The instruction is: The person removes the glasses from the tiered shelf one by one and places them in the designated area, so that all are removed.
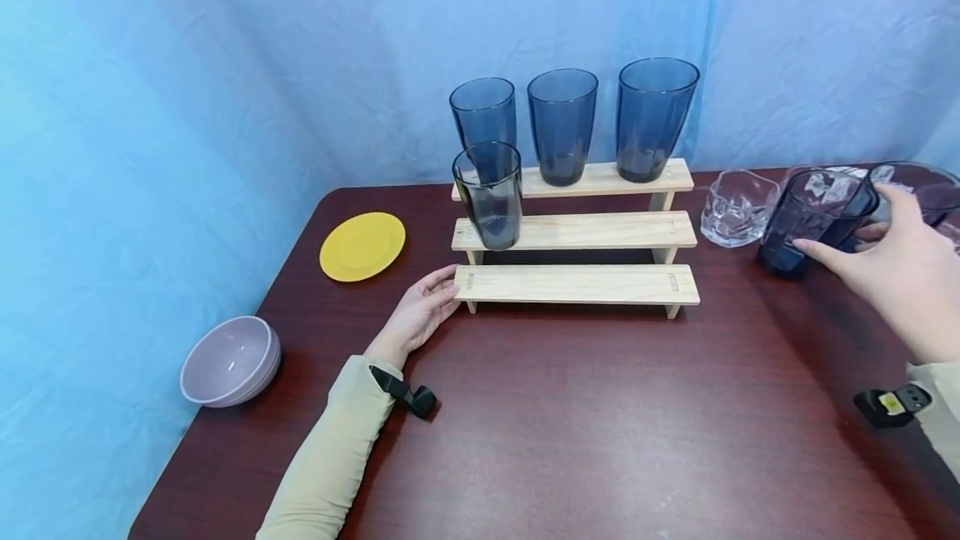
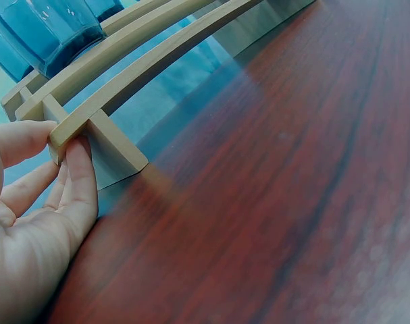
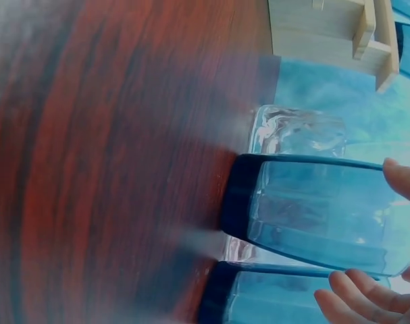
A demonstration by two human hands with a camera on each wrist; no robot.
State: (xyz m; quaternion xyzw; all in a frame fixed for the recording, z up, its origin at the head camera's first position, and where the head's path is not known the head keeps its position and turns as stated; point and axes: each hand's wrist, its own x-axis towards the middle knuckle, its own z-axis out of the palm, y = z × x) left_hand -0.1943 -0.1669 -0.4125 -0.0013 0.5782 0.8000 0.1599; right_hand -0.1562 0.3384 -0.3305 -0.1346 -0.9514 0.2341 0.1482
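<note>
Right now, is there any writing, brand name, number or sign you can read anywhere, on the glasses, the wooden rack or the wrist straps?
No readable text in any view.
Blue glasses, clear glass, wooden rack, yellow plate, lilac bowl: no print or labels show.
Right wrist strap: a small yellow patch, too small to read.
Left wrist strap: plain black.

Dark blue glasses [image 1: 562,125], pale wood rack [image 1: 577,283], yellow plate [image 1: 362,246], lilac bowl [image 1: 230,361].
</note>
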